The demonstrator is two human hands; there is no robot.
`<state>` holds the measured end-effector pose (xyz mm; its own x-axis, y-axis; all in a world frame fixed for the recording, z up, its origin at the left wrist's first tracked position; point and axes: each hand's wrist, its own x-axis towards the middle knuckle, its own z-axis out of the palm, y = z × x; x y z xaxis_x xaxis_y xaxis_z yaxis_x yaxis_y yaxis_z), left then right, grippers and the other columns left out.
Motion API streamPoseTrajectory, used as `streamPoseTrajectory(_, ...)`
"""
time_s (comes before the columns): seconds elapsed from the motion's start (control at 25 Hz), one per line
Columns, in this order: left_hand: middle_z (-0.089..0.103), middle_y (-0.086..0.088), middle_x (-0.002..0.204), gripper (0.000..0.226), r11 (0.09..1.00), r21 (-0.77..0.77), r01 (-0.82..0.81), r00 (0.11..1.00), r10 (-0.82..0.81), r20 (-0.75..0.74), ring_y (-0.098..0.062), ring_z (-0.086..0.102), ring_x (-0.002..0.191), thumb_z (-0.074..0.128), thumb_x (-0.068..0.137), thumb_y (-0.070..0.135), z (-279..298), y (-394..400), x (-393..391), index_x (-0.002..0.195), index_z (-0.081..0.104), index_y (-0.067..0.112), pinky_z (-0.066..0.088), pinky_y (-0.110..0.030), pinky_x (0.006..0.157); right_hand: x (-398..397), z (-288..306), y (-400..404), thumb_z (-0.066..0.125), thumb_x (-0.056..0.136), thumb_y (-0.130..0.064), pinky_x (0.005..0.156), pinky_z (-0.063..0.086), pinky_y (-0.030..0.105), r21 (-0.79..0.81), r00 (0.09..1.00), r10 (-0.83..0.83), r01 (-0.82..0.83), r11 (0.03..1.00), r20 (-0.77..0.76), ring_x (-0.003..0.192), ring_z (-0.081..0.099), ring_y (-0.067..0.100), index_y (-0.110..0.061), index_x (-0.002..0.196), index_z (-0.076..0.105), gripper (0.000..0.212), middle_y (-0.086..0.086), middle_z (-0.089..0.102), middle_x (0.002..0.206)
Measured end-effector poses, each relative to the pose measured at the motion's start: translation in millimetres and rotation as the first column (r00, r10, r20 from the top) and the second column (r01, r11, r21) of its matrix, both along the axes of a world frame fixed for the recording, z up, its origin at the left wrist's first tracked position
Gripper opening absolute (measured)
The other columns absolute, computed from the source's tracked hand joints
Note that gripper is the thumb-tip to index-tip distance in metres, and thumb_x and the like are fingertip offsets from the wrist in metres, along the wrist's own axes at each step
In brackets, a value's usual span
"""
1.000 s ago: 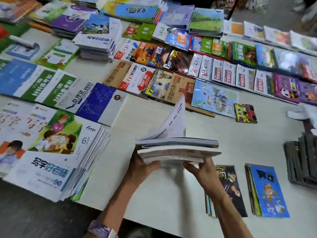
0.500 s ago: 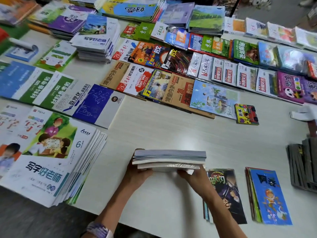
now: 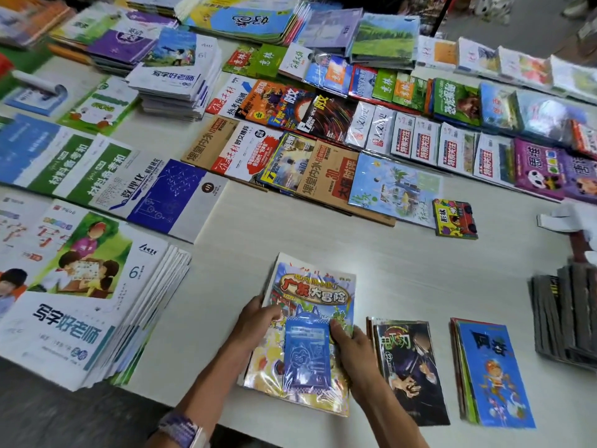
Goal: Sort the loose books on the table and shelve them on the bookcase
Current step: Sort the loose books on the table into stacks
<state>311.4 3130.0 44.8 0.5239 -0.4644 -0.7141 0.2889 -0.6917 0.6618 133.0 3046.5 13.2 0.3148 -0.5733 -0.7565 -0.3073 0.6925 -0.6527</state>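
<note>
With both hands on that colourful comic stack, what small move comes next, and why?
Probably set the comic stack down on the bare table left of the dark manga pile: the left hand and right hand grip its sides, and similar piles line that edge.

Light: bright, even, diffuse, from above | Shadows: soft, faint beneath hands and book stacks on the table (image 3: 323,234) | Glare: sheen on plastic-wrapped covers (image 3: 529,114) far right | Blur: motion smear at right and far edges | Distortion: wide-angle bowing at borders | Centre: fairly sharp
</note>
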Motion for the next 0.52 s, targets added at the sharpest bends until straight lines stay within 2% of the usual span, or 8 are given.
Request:
streamPoseTrajectory(0.08, 0.074, -0.006, 0.1, 0.038, 0.998, 0.064, 0.011, 1.0, -0.01, -0.012, -0.026, 0.067, 0.09, 0.056, 0.063, 0.037, -20.5, 6.5, -8.4, 0.096, 0.066, 0.024, 0.047, -0.031, 0.069, -2.4, -3.6, 2.6, 0.058, 0.102, -0.021, 0.07, 0.063, 0.04, 0.034, 0.997, 0.005, -0.002, 0.999, -0.072, 0.082, 0.077, 0.031, -0.001, 0.108, 0.065, 0.022, 0.016, 0.079, 0.095)
streamPoseTrajectory(0.16, 0.074, -0.003, 0.1, 0.035, 0.993, 0.107, 0.045, 0.999, -0.048, 0.025, -0.025, 0.069, 0.09, 0.058, 0.064, 0.037, -38.4, 12.0, -12.7, 0.097, 0.066, 0.028, 0.055, -0.037, 0.077, -2.5, -1.8, 6.8, 0.064, 0.097, -0.022, 0.059, 0.058, 0.033, -0.053, 0.977, 0.071, -0.084, 0.995, -0.203, 0.065, 0.072, 0.017, -0.005, 0.1, 0.064, 0.017, 0.009, 0.076, 0.086)
streamPoseTrajectory(0.24, 0.071, -0.007, 0.104, 0.033, 0.978, 0.177, 0.113, 0.963, -0.152, 0.222, -0.028, 0.068, 0.093, 0.065, 0.072, 0.03, -45.6, 15.5, -23.5, 0.104, 0.068, 0.026, 0.056, -0.043, 0.084, -10.5, 5.0, 4.2, 0.068, 0.086, -0.019, 0.054, 0.057, 0.037, -0.182, 0.942, 0.095, -0.16, 0.97, -0.323, 0.054, 0.059, 0.006, -0.01, 0.087, 0.064, 0.01, 0.006, 0.07, 0.079)
streamPoseTrajectory(0.28, 0.066, -0.01, 0.11, 0.034, 0.962, 0.24, 0.132, 0.901, -0.217, 0.375, -0.032, 0.064, 0.099, 0.069, 0.076, 0.024, -45.1, 16.4, -31.5, 0.11, 0.068, 0.021, 0.054, -0.043, 0.088, -15.5, 9.8, 1.9, 0.068, 0.085, -0.015, 0.057, 0.058, 0.034, -0.243, 0.932, 0.103, -0.195, 0.95, -0.347, 0.055, 0.056, 0.002, -0.012, 0.086, 0.064, 0.005, 0.006, 0.067, 0.082)
streamPoseTrajectory(0.32, 0.061, -0.011, 0.115, 0.035, 0.953, 0.274, 0.129, 0.824, -0.257, 0.505, -0.035, 0.059, 0.106, 0.07, 0.079, 0.017, -41.6, 15.2, -42.1, 0.114, 0.067, 0.018, 0.05, -0.043, 0.09, -23.0, 14.6, 0.5, 0.066, 0.088, -0.01, 0.057, 0.056, 0.024, -0.276, 0.93, 0.113, -0.217, 0.936, -0.349, 0.061, 0.054, -0.001, -0.013, 0.093, 0.063, 0.007, 0.004, 0.064, 0.09)
streamPoseTrajectory(0.36, 0.058, -0.01, 0.118, 0.036, 0.958, 0.251, 0.141, 0.763, -0.266, 0.588, -0.035, 0.055, 0.108, 0.07, 0.079, 0.012, -36.1, 11.7, -54.5, 0.115, 0.066, 0.016, 0.047, -0.043, 0.092, -32.6, 18.1, -1.6, 0.064, 0.09, -0.008, 0.057, 0.05, 0.012, -0.297, 0.935, 0.11, -0.216, 0.93, -0.337, 0.07, 0.055, -0.002, -0.013, 0.106, 0.061, 0.016, 0.004, 0.061, 0.099)
streamPoseTrajectory(0.4, 0.057, -0.008, 0.118, 0.037, 0.964, 0.19, 0.188, 0.733, -0.266, 0.625, -0.033, 0.054, 0.109, 0.07, 0.078, 0.007, -31.0, 7.6, -68.8, 0.114, 0.065, 0.016, 0.046, -0.044, 0.092, -43.7, 19.7, -3.4, 0.063, 0.092, -0.008, 0.063, 0.046, 0.008, -0.32, 0.937, 0.094, -0.208, 0.924, -0.338, 0.079, 0.057, 0.002, -0.012, 0.116, 0.06, 0.025, 0.004, 0.06, 0.107)
streamPoseTrajectory(0.52, 0.057, 0.001, 0.117, 0.035, 0.915, -0.04, 0.402, 0.766, -0.312, 0.561, -0.021, 0.053, 0.112, 0.065, 0.082, 0.002, -19.0, -3.6, -119.2, 0.114, 0.063, 0.018, 0.048, -0.041, 0.096, -86.5, 19.3, -8.1, 0.063, 0.091, -0.008, 0.076, 0.044, 0.015, -0.409, 0.927, 0.038, -0.202, 0.89, -0.374, 0.099, 0.063, 0.019, -0.014, 0.113, 0.063, 0.023, 0.0, 0.063, 0.107)
